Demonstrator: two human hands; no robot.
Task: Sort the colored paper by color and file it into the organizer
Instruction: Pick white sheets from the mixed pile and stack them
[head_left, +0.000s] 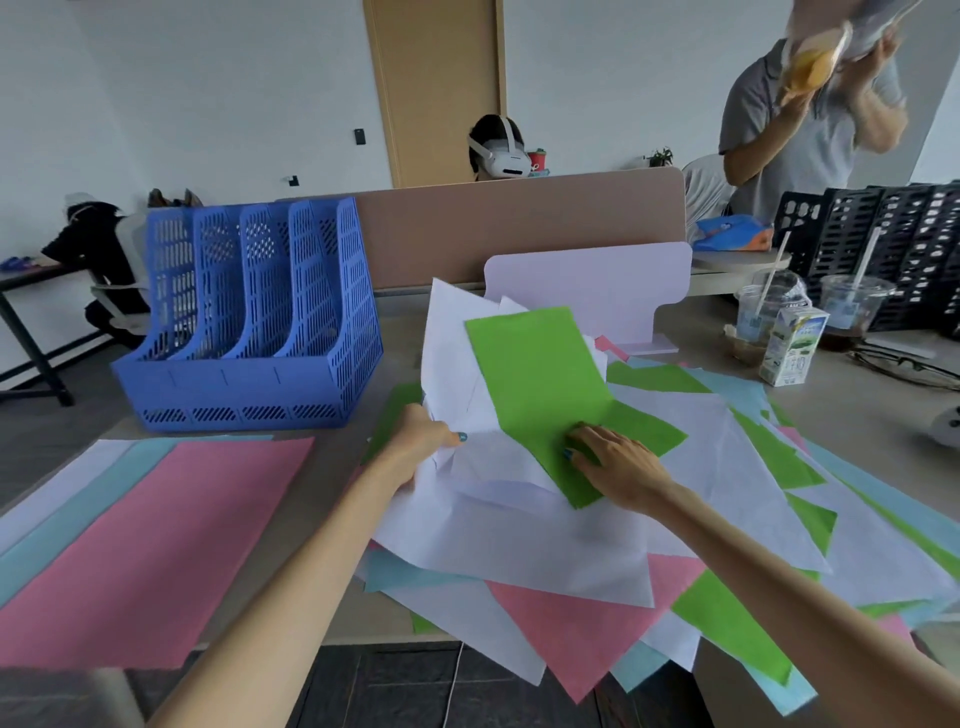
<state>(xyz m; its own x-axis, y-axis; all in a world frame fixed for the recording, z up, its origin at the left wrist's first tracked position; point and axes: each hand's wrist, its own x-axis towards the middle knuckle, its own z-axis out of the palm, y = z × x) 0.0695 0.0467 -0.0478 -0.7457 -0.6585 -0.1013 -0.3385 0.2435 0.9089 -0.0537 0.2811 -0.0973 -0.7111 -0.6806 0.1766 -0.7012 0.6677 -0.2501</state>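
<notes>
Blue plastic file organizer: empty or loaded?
Empty, as far as visible: the blue plastic file organizer shows no paper above or through its perforated dividers.

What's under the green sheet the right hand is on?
Mostly white sheets, which the left hand grips at their edge; the right hand lies on the green sheet. What lies beneath its middle is covered.
</notes>
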